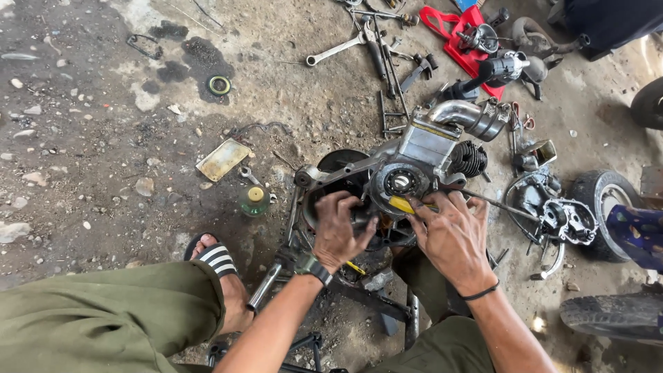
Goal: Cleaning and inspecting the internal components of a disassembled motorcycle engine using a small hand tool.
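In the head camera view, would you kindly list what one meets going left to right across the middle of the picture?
Striped sandal → small green jar with a yellow lid → left hand on the engine casing → right hand holding a yellow-handled tool → loose metal cover → small wheel.

Two hands, left [340, 231] and right [452, 235], at centre on one engine block [414, 166]. One small jar with a yellow lid [254, 200] at 9 o'clock of it. One green ring [219, 85] at 10 o'clock. One flat metal plate [223, 159] on the floor. One red plastic tray [456, 41] at 1 o'clock. One combination wrench [335, 50] at 12 o'clock. One small wheel [604, 207] at 3 o'clock. One striped sandal [215, 259] at 7 o'clock.
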